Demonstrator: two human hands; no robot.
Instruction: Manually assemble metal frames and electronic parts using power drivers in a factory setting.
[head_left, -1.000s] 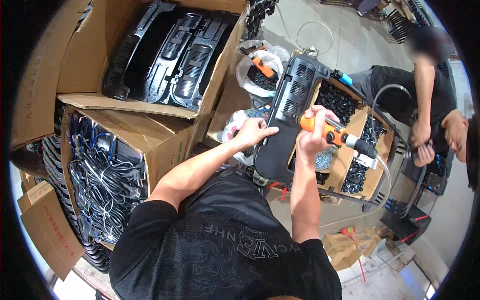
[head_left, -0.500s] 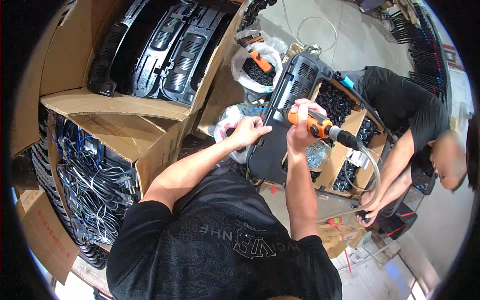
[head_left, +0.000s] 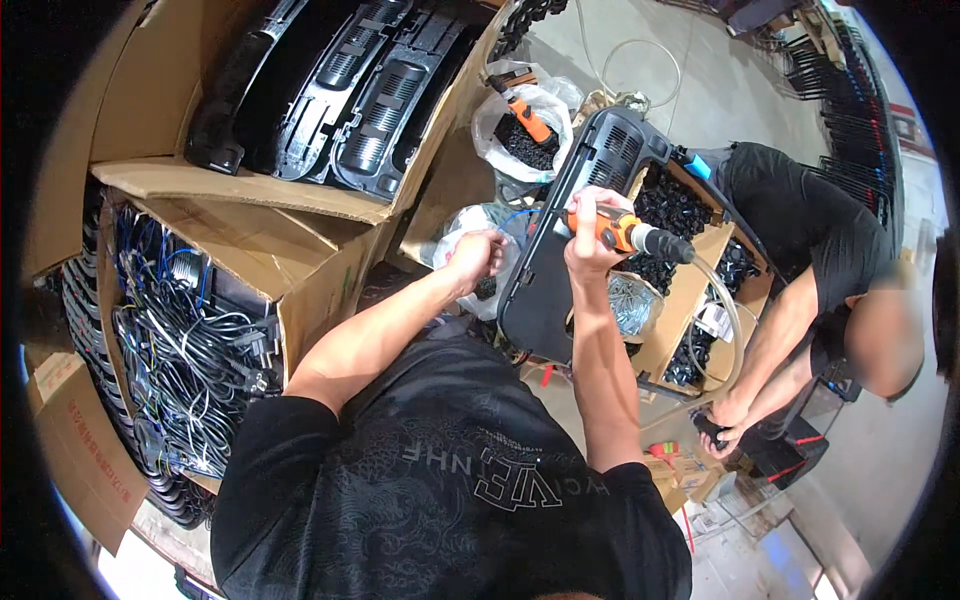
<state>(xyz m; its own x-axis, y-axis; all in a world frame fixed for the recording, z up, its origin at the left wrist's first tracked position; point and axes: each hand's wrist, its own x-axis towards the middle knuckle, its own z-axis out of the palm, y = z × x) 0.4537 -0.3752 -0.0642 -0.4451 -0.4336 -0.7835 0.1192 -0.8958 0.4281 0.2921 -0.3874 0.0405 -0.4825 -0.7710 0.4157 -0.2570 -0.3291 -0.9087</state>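
Observation:
My right hand [head_left: 592, 240] is wrapped round an orange and black air screwdriver [head_left: 622, 232], with a clear hose [head_left: 742, 325] running from its rear end. The tool lies over a long black plastic housing [head_left: 545, 315] in front of me; its tip is hidden behind my fingers. To the left of the housing, my left hand [head_left: 478, 260] is closed with curled fingers above a clear plastic bag [head_left: 462, 222]. Whatever those fingers hold, if anything, cannot be made out.
Beyond stands a white bag [head_left: 487, 125] of small black parts with a second orange screwdriver [head_left: 524, 115] on it. Right of the housing is a divided cardboard tray [head_left: 700, 262] with black parts and a bag of screws [head_left: 630, 305]. Cartons [head_left: 330, 265] hold housings and cables. A co-worker [head_left: 810, 240] bends at right.
My left hand has drawn off the housing to the left, over the plastic bag, and its fingers have curled. My right hand has shifted slightly left with the screwdriver.

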